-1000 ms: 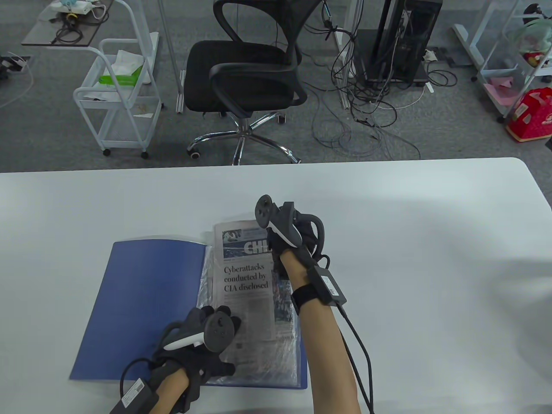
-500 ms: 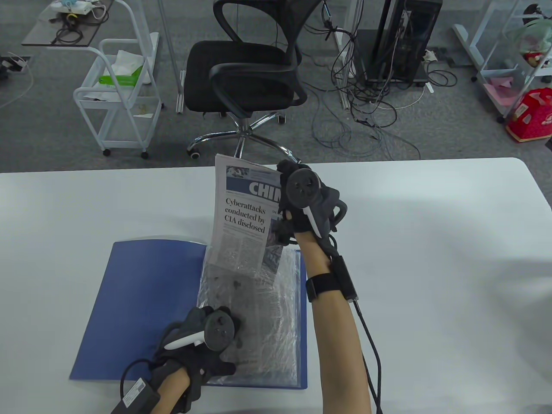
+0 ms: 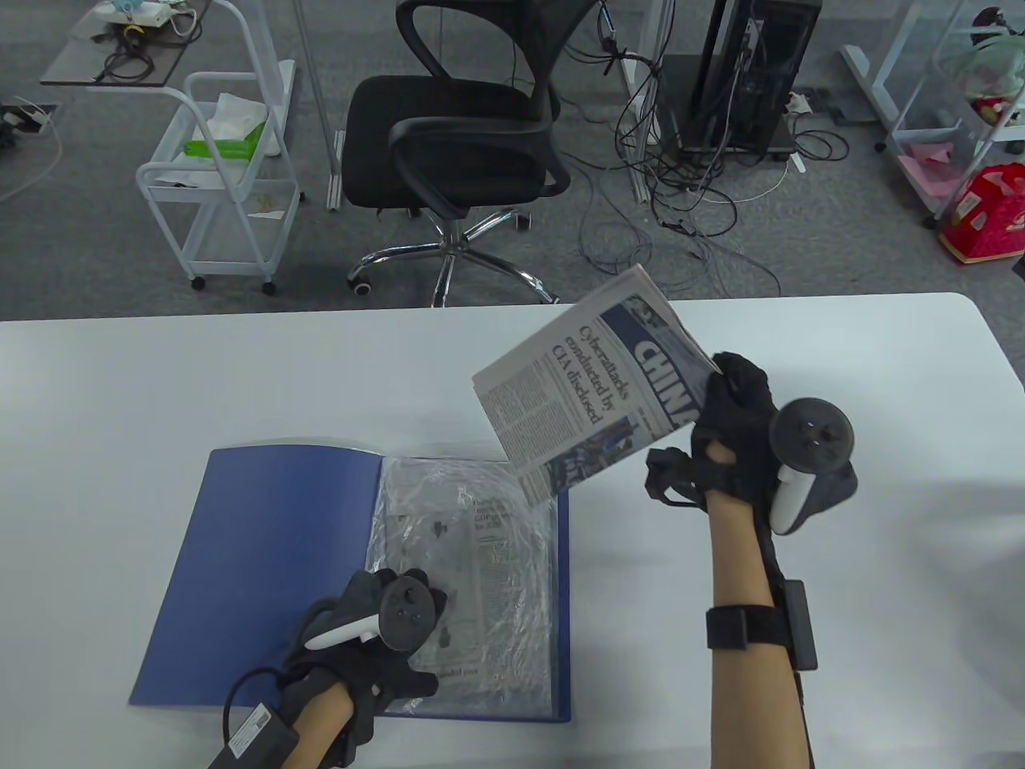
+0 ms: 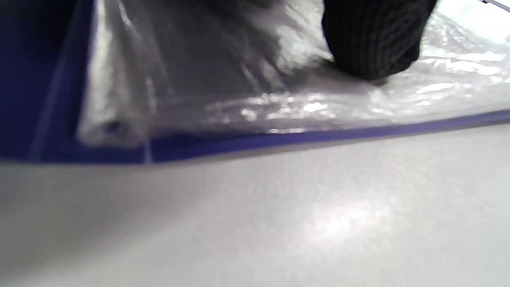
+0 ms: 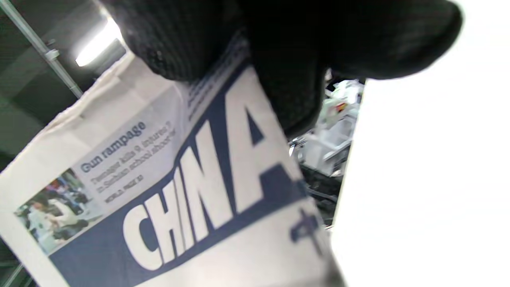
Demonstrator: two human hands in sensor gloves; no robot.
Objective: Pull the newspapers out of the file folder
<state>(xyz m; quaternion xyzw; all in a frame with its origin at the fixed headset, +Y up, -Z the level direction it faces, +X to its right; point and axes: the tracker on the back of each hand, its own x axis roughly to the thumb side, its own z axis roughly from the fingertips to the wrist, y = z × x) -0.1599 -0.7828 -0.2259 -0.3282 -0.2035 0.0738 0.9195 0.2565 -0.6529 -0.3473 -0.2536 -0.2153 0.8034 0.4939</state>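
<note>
An open blue file folder lies on the white table. Its clear plastic sleeve shows more print inside. My left hand rests flat on the sleeve's near left part; in the left wrist view a gloved fingertip presses on the plastic. My right hand grips a folded newspaper by its masthead corner and holds it in the air, tilted, right of the folder. The right wrist view shows the newspaper under my fingers.
A black office chair stands beyond the table's far edge. A white wire cart is at the far left. Cables and a computer tower are on the floor at the back right.
My right hand has drawn the newspaper fully out of the sleeve, lifted it and swung it to the right, turning it. My left hand has stayed on the folder.
</note>
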